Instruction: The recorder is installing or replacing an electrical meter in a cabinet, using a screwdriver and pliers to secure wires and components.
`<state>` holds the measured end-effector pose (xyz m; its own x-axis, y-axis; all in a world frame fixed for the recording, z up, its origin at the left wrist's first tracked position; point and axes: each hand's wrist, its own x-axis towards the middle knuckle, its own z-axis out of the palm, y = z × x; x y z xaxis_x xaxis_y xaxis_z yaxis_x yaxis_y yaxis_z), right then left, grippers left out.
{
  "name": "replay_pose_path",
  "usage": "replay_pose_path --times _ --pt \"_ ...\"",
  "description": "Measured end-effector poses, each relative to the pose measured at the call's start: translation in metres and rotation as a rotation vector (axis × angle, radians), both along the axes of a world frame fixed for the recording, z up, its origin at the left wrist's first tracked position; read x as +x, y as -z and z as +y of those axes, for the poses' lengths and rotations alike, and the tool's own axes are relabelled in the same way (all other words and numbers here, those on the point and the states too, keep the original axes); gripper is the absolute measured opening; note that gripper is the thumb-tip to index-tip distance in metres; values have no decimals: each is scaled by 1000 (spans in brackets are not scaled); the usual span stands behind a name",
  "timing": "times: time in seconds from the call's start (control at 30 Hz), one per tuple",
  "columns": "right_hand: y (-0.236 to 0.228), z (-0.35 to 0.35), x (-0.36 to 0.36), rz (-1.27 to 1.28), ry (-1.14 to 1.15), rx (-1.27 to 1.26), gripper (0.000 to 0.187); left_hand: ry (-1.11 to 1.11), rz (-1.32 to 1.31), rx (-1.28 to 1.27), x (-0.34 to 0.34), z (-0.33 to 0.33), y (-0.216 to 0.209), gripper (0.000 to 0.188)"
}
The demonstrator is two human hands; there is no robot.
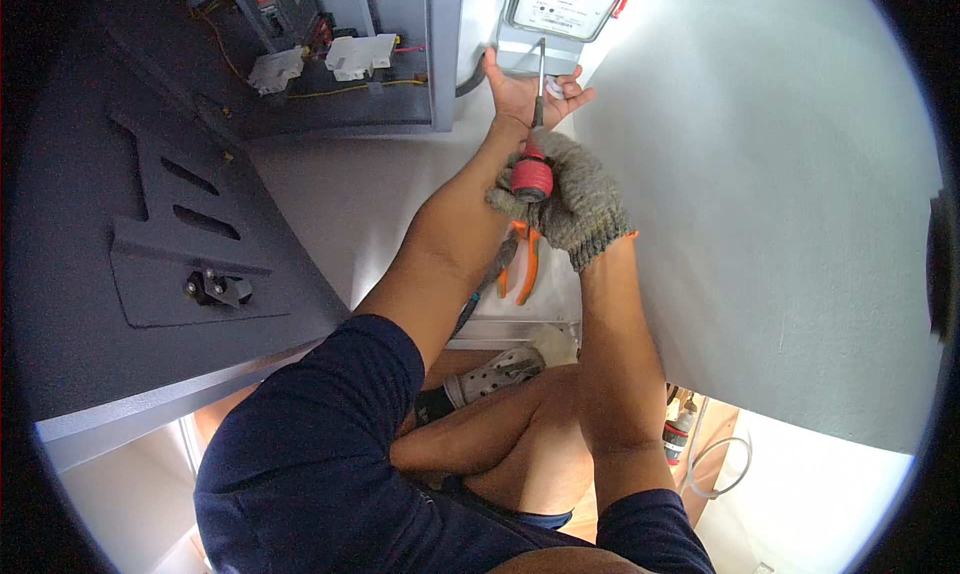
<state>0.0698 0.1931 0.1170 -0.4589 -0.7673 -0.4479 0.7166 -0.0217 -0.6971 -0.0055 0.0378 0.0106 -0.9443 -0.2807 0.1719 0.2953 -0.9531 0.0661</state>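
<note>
An electricity meter (565, 4) with a clear window and dark display is fixed on the wall at the top. My bare left hand (527, 96) cups its grey lower cover (530, 52) from below, thumb at the left edge and fingers at the right. A small white ring-like piece (556, 88) shows by those fingers. In a grey knitted glove, my right hand (572, 189) is closed around a screwdriver (533, 177) with a red and black handle. Its shaft points up across my left palm, and the tip meets the cover's middle.
An electrical cabinet (440, 54) with breakers (360, 57) and loose wires stands at the upper left, its dark door (180, 234) swung open. Orange-handled pliers (527, 264) lie below my hands. A red and black tool (677, 439) and a pale cable loop (720, 469) sit at the lower right.
</note>
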Motion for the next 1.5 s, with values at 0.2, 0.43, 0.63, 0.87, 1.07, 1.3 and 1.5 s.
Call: replay_pose_path --times 0.2,0.43,0.63,0.87,1.07,1.3,1.5 --pt "15 15 -29 -435 -91 -103 28 -22 -87 17 1 3 -3 117" --pt "8 7 3 -218 39 26 27 10 -98 2 10 10 1 113" --pt "13 39 5 -345 -58 70 33 -7 -121 -19 50 39 -7 112" --pt "12 99 89 969 -389 137 52 80 -295 311 152 108 -23 117" --pt "22 116 145 1506 -416 -73 31 -128 -438 488 242 124 -24 116" --pt "48 133 152 877 -407 -12 34 -194 -612 798 270 101 -21 112" --pt "61 82 83 1043 -280 1148 43 -240 -691 736 282 94 6 90"
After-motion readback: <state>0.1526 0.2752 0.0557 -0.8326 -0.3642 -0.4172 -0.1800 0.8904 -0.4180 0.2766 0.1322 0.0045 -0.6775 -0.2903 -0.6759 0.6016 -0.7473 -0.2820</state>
